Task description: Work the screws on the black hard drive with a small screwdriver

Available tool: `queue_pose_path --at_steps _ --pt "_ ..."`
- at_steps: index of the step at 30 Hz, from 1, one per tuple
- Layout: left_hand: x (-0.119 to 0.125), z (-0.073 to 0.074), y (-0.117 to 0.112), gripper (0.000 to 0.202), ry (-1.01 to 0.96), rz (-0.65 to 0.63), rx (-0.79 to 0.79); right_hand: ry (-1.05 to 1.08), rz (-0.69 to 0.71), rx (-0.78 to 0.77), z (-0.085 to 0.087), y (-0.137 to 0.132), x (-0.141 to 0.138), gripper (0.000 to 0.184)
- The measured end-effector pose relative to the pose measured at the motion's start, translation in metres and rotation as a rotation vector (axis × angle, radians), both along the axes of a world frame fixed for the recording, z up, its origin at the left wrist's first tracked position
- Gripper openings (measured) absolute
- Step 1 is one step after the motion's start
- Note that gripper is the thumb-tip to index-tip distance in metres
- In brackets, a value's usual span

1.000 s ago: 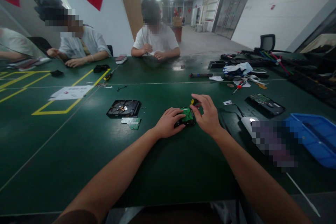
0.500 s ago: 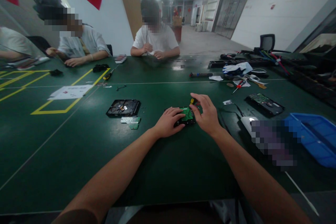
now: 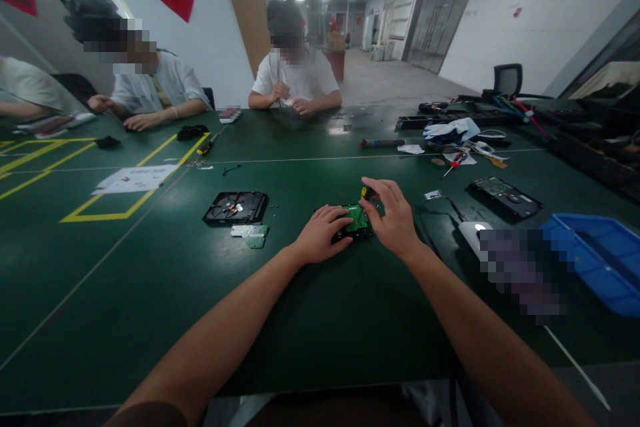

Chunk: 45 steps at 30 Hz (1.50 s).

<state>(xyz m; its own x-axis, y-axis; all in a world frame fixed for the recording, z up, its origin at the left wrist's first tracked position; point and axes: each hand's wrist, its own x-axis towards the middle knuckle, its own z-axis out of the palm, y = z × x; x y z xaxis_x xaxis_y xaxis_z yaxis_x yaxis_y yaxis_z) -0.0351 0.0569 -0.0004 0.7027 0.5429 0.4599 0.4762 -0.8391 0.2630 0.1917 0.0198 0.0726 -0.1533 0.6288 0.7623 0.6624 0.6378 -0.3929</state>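
On the green table in front of me lies a hard drive (image 3: 357, 219), its green circuit board facing up. My left hand (image 3: 325, 233) grips its left part, fingers across the top and thumb along the near side. My right hand (image 3: 393, 217) pinches the yellow-and-black handle of a small screwdriver (image 3: 367, 193), whose shaft points down at the board. Whether the tip sits in a screw is too small to tell. To the left rest another hard drive (image 3: 236, 206), a loose circuit board (image 3: 251, 235) and several tiny screws (image 3: 273, 206).
At right are a third hard drive (image 3: 504, 199), a blue tray (image 3: 595, 260), a cabled white device (image 3: 475, 240) partly blurred out, and a red screwdriver (image 3: 455, 163). A yellow-black screwdriver (image 3: 207, 145) and paper (image 3: 135, 179) lie far left. Several people sit across the table.
The screwdriver handle has turned slightly in my right hand's fingers. My left hand stays on the hard drive. The whole view has shifted very little.
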Motion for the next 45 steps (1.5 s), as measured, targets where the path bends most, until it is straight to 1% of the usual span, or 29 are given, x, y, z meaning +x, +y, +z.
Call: queue_pose_path --at_steps 4,11,22,28,35,41,45 --pt "0.0004 0.0000 -0.0005 0.048 -0.007 -0.002 0.005 -0.007 -0.002 -0.006 0.0004 0.0006 -0.0003 0.051" --pt "0.0004 0.0025 -0.0014 0.049 -0.010 -0.003 -0.015 0.000 -0.022 0.009 0.0004 0.0001 0.0005 0.050" --pt "-0.0004 0.0006 -0.0003 0.054 -0.015 0.000 -0.013 -0.009 0.006 -0.002 0.0016 -0.0008 0.0018 0.053" --pt "0.0002 0.0028 -0.0011 0.050 -0.033 -0.007 -0.008 0.017 -0.008 0.002 -0.0005 0.0005 0.0021 0.052" --pt "0.0001 0.0003 0.0004 0.050 -0.035 -0.015 -0.001 0.012 -0.014 -0.016 -0.0035 0.0015 0.0025 0.049" --pt "0.0000 0.0020 -0.0011 0.048 -0.014 -0.001 -0.011 0.026 0.016 -0.046 -0.0056 0.0009 0.0020 0.050" --pt "-0.0002 0.0023 -0.0015 0.047 -0.014 0.001 -0.018 0.014 0.008 -0.025 -0.0046 0.0010 0.0030 0.049"
